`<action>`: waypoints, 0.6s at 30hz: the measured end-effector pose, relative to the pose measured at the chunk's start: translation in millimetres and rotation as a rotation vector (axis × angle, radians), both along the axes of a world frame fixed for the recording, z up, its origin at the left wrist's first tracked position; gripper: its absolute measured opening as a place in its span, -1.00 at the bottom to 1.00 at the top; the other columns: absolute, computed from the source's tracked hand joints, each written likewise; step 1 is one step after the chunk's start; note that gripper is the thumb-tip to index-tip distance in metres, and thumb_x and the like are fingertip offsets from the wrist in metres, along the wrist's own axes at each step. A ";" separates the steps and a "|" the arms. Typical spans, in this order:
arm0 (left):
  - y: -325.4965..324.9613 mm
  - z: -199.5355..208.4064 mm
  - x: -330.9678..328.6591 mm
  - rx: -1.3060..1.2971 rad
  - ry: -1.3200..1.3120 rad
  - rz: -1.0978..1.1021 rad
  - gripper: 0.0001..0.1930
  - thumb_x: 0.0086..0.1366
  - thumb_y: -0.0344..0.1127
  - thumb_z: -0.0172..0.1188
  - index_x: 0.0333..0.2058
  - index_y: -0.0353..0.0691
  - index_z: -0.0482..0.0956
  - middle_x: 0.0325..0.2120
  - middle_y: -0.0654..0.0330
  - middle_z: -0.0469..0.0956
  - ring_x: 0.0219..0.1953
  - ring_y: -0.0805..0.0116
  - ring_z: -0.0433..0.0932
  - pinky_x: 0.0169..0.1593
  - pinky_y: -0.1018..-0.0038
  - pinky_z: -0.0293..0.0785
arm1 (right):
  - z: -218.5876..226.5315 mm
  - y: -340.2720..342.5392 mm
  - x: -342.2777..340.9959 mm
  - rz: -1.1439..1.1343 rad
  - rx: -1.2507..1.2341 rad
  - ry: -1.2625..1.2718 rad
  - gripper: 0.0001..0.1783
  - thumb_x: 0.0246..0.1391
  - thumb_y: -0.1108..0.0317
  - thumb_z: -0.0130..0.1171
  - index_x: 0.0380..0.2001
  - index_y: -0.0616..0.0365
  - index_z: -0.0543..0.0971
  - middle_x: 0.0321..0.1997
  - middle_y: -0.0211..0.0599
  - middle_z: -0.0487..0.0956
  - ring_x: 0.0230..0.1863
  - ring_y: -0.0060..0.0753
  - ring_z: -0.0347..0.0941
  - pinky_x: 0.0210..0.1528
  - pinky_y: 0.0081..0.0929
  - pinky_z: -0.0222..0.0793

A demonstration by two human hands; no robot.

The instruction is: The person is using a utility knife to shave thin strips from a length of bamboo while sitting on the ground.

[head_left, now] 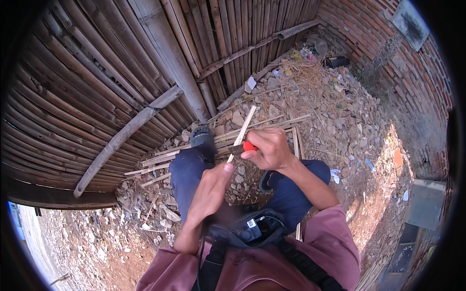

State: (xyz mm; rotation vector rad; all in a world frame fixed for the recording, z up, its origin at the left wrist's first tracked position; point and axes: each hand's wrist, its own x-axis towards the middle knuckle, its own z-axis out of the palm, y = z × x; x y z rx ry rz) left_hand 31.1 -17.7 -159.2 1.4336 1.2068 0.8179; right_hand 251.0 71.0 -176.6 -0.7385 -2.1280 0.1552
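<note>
Jagged rubble [332,119] beneath straight pale strip [246,122] and red-handled blade [236,150].

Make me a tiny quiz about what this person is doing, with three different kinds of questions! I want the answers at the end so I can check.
1. True or false: the left hand is holding the pale strip.

2. The tool in the right hand has a handle that is:
A) blue
B) red
C) green

3. Fill in the blank: the wall at the picture's upper right is built of ____.

Key:
1. True
2. B
3. bricks
</note>
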 end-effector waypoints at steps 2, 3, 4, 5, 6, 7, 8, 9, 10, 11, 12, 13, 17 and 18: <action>-0.1 -1.4 -0.6 -0.004 0.008 -0.002 -0.46 0.69 -0.02 -0.18 -0.41 -0.36 0.38 -0.65 0.14 0.28 -0.55 0.24 0.22 -0.38 0.21 0.20 | 1.7 -1.5 -1.1 -0.010 -0.004 -0.002 -0.34 0.29 -0.28 0.22 -0.53 0.12 0.43 -0.62 -0.26 0.40 -0.63 -0.03 0.41 -0.53 -0.18 0.30; -0.3 -1.4 -0.6 0.010 0.012 0.001 -0.46 0.69 -0.02 -0.18 -0.40 -0.36 0.39 -0.65 0.12 0.29 -0.56 0.21 0.24 -0.38 0.19 0.21 | 3.1 -2.3 -1.6 -0.015 -0.006 -0.005 -0.35 0.29 -0.27 0.23 -0.53 0.12 0.43 -0.62 -0.25 0.41 -0.63 -0.03 0.42 -0.53 -0.19 0.30; 0.1 -1.4 0.2 0.025 0.014 0.004 -0.46 0.69 -0.02 -0.18 -0.39 -0.36 0.40 -0.65 0.11 0.30 -0.56 0.18 0.26 -0.38 0.18 0.23 | 3.8 -2.5 -1.4 -0.021 -0.007 -0.009 -0.36 0.29 -0.26 0.24 -0.52 0.12 0.43 -0.62 -0.25 0.42 -0.63 -0.04 0.43 -0.54 -0.19 0.31; 0.4 -1.2 1.1 0.040 0.016 0.006 -0.46 0.68 -0.02 -0.18 -0.38 -0.36 0.42 -0.66 0.09 0.31 -0.57 0.15 0.28 -0.37 0.17 0.24 | 3.5 -2.5 -1.3 -0.030 -0.015 -0.017 -0.36 0.28 -0.25 0.25 -0.52 0.12 0.44 -0.62 -0.25 0.43 -0.62 -0.04 0.45 -0.54 -0.20 0.32; 0.4 0.7 2.3 0.048 0.042 0.017 -0.46 0.68 -0.02 -0.18 -0.37 -0.37 0.43 -0.66 0.07 0.33 -0.57 0.09 0.32 -0.36 0.15 0.27 | 3.1 -2.5 -1.2 -0.039 -0.022 -0.025 -0.37 0.28 -0.24 0.26 -0.52 0.12 0.44 -0.61 -0.25 0.44 -0.62 -0.05 0.46 -0.54 -0.20 0.33; -0.1 3.8 3.4 0.056 0.068 0.029 -0.46 0.68 -0.02 -0.18 -0.36 -0.37 0.44 -0.65 0.04 0.35 -0.57 0.03 0.35 -0.35 0.13 0.30 | 2.6 -2.5 -1.3 -0.047 -0.029 -0.033 -0.38 0.28 -0.23 0.27 -0.52 0.13 0.45 -0.61 -0.25 0.45 -0.61 -0.05 0.48 -0.54 -0.21 0.33; -0.4 5.6 4.0 0.063 0.094 0.041 -0.46 0.68 -0.02 -0.18 -0.35 -0.37 0.46 -0.65 0.02 0.36 -0.56 -0.03 0.39 -0.34 0.11 0.32 | 3.0 -2.2 -1.3 -0.064 -0.015 -0.048 -0.38 0.27 -0.23 0.27 -0.51 0.12 0.46 -0.61 -0.26 0.46 -0.61 -0.06 0.49 -0.54 -0.22 0.34; -0.4 5.5 4.2 0.063 0.107 0.044 -0.46 0.68 -0.02 -0.18 -0.34 -0.38 0.47 -0.65 -0.01 0.38 -0.55 -0.08 0.43 -0.33 0.10 0.34 | 4.0 -1.5 -1.2 -0.081 0.000 -0.062 -0.38 0.27 -0.23 0.28 -0.51 0.12 0.46 -0.61 -0.27 0.47 -0.61 -0.07 0.50 -0.54 -0.22 0.35; 0.0 4.8 4.6 0.063 0.119 0.045 -0.46 0.68 -0.02 -0.18 -0.34 -0.38 0.48 -0.64 -0.03 0.40 -0.53 -0.13 0.46 -0.31 0.08 0.36 | 4.5 -1.2 -0.8 -0.100 0.014 -0.077 -0.39 0.27 -0.23 0.28 -0.51 0.12 0.47 -0.60 -0.28 0.48 -0.60 -0.08 0.51 -0.54 -0.23 0.36; 0.2 4.1 4.7 0.063 0.131 0.047 -0.46 0.68 -0.02 -0.18 -0.33 -0.39 0.50 -0.64 -0.06 0.42 -0.51 -0.18 0.49 -0.30 0.07 0.39 | 4.9 -1.3 -1.2 -0.112 0.029 -0.080 -0.38 0.27 -0.24 0.27 -0.51 0.11 0.47 -0.60 -0.29 0.48 -0.61 -0.09 0.51 -0.54 -0.23 0.37; -0.3 3.4 4.3 0.058 0.137 0.048 -0.46 0.68 -0.02 -0.18 -0.32 -0.39 0.50 -0.63 -0.08 0.43 -0.50 -0.21 0.51 -0.29 0.06 0.39 | 5.3 -1.6 -2.2 -0.123 0.044 -0.082 -0.38 0.26 -0.25 0.27 -0.51 0.11 0.47 -0.60 -0.30 0.49 -0.61 -0.11 0.51 -0.54 -0.24 0.37; -0.3 2.7 4.2 0.054 0.141 0.046 -0.46 0.68 -0.02 -0.18 -0.31 -0.39 0.51 -0.62 -0.10 0.45 -0.49 -0.24 0.52 -0.29 0.05 0.39 | 5.9 -1.5 -1.9 -0.138 0.060 -0.087 -0.38 0.26 -0.26 0.26 -0.51 0.11 0.48 -0.60 -0.32 0.49 -0.61 -0.12 0.52 -0.54 -0.25 0.37; -1.9 3.3 5.3 0.060 0.164 0.051 -0.47 0.68 -0.03 -0.17 -0.27 -0.41 0.53 -0.60 -0.17 0.47 -0.45 -0.33 0.53 -0.28 0.02 0.39 | 5.5 -1.5 0.0 -0.191 0.147 -0.119 -0.36 0.26 -0.30 0.24 -0.53 0.08 0.47 -0.60 -0.34 0.50 -0.62 -0.17 0.51 -0.54 -0.26 0.37; -2.5 4.4 5.6 0.062 0.163 0.054 -0.48 0.68 -0.04 -0.17 -0.27 -0.41 0.53 -0.60 -0.18 0.47 -0.45 -0.35 0.52 -0.29 0.01 0.39 | 6.7 -2.2 0.2 -0.205 0.160 -0.126 -0.35 0.26 -0.31 0.23 -0.53 0.08 0.47 -0.60 -0.34 0.50 -0.62 -0.18 0.51 -0.54 -0.27 0.36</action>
